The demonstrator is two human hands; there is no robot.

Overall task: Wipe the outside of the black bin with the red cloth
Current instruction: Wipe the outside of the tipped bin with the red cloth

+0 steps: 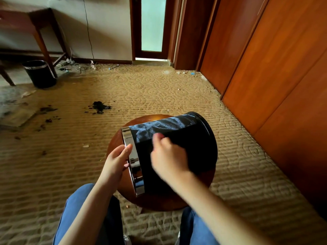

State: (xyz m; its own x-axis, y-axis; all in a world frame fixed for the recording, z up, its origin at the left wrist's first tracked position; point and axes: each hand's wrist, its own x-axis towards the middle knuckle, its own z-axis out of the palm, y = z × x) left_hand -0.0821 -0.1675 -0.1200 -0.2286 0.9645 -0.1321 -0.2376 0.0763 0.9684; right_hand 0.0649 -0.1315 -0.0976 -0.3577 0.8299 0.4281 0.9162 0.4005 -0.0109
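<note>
My only camera rides on my head, wide-angle, pitched forward and down. It sits close above the black bin (pixel 198 147) on the round table (pixel 159 202); carpet (pixel 159 89) and the far door (pixel 151 23) fill the upper frame.

There are two bins: one black bin (pixel 185 156) on its side on the one round wooden desk (pixel 159 202), and a second bin (pixel 39 74) upright on the carpet. Two hands show, the left hand (pixel 116 160) and the right hand (pixel 168 156). There is one wooden table (pixel 41 43), one glass-panelled door (pixel 152 23) and one wall cable (pixel 88 32).
</note>
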